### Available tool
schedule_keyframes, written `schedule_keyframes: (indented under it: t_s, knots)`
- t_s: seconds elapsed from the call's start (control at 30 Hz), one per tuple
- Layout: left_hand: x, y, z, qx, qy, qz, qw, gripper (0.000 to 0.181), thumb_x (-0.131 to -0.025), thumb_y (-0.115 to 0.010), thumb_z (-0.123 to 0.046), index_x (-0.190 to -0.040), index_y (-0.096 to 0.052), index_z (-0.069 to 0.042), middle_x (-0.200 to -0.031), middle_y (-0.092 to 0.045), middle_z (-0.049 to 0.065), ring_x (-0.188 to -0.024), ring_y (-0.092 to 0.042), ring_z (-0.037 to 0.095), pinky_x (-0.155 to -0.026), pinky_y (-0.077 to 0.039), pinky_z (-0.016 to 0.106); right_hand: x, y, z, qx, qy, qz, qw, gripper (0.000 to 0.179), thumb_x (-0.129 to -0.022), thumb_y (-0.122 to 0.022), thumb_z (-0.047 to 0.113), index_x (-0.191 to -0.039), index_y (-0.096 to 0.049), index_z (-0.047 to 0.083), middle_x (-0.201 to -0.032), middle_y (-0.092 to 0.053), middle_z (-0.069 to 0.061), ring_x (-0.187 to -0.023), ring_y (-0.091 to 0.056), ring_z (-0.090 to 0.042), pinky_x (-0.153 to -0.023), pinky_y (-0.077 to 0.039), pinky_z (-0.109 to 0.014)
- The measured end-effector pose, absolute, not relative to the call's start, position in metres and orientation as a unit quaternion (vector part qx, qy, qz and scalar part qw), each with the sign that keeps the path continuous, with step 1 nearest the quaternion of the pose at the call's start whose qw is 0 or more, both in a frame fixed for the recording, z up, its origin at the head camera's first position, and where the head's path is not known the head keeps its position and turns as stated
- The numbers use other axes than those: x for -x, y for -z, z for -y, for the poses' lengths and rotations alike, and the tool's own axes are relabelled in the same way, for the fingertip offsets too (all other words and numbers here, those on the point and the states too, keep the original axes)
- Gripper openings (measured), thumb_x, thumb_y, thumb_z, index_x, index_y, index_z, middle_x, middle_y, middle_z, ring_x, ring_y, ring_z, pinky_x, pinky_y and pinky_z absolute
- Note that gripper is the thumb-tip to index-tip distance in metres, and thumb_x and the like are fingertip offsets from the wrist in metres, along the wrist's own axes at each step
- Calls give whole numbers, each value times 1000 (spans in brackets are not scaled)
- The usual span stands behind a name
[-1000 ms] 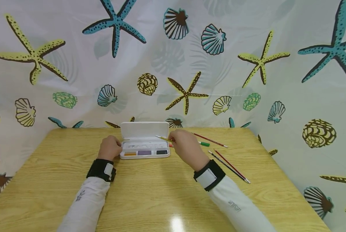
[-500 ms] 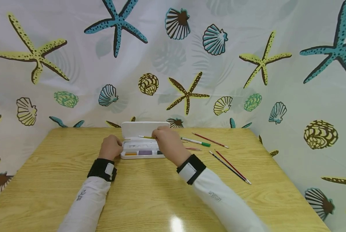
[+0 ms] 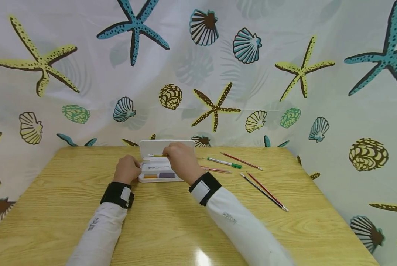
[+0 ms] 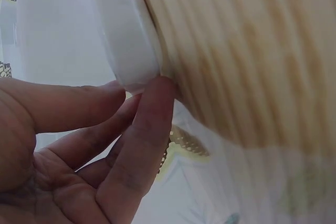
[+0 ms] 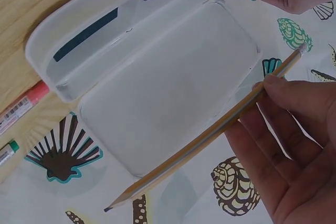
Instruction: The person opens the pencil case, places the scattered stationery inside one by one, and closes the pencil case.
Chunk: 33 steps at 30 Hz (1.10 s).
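Observation:
An open white pencil case (image 3: 146, 148), lid tilted up, stands at the back of the table. My left hand (image 3: 126, 170) pinches its left end; in the left wrist view, thumb and fingertips meet at the case's rounded corner (image 4: 131, 45). My right hand (image 3: 184, 160) grips a yellow pencil (image 5: 194, 142) near its eraser end. In the right wrist view the pencil slants in front of the bare inside of the lid (image 5: 173, 85), its sharpened tip pointing lower left. Coloured label strips show along the case's front wall. The right hand hides the case's right part in the head view.
Right of the case lie a red-capped marker (image 3: 218, 170), a green-capped marker (image 3: 225, 163) and a red pencil (image 3: 241, 161). Nearer, a dark pencil (image 3: 255, 185) and another red pencil (image 3: 264, 188) lie side by side. A seashell-print cloth (image 3: 215, 66) hangs behind the wooden table (image 3: 165, 218).
My right hand has moved left with the yellow pencil, from the case's right side to over it, uncovering the markers on the right. The left hand has stayed at the case.

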<state>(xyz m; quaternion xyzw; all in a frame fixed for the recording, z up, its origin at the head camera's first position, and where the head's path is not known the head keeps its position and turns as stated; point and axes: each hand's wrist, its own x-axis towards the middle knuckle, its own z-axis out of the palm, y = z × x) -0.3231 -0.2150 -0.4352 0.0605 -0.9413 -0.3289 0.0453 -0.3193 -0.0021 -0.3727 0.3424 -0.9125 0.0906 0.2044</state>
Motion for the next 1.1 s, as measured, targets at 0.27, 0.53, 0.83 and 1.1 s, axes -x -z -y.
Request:
schedule_keyframes:
  t_s: [0.27,0.53,0.83,1.1]
  knots:
    - [320,429,213,-62,332,940,40,15,-82,-65,3,-93,-74,11,-92,-70,24,-79,-63,34,-65,-53,41,330,383,22,-335,-68,921,188,17,-99,-68,10,-103,-82,18,-100,-75,2,-96,-70,-15,-78,-57,-30]
    - [319,429,214,-55,332,941,44,12,-82,-65,4,-89,-74,9,-85,-69,21,-75,-62,32,-62,-50,38,338,400,35,-331,-48,929,155,18,-96,-70,6,-103,-82,17,-100,-76,2,-93,-70,-15,-75,-57,-31]
    - [320,430,214,-62,326,942,39,11,-83,-66,3,-89,-74,9,-88,-70,22,-77,-63,32,-65,-52,41,348,410,40,-330,-45,933,133,21,-95,-69,2,-103,-82,17,-103,-76,2,-95,-70,-15,-77,-57,-32]
    - [322,431,215,-64,329,941,37,12,-83,-67,1,-90,-74,9,-89,-70,22,-79,-63,34,-68,-53,42,355,419,41,-323,-43,938,121,18,-94,-71,3,-101,-83,15,-102,-77,1,-94,-71,-16,-78,-57,-31]
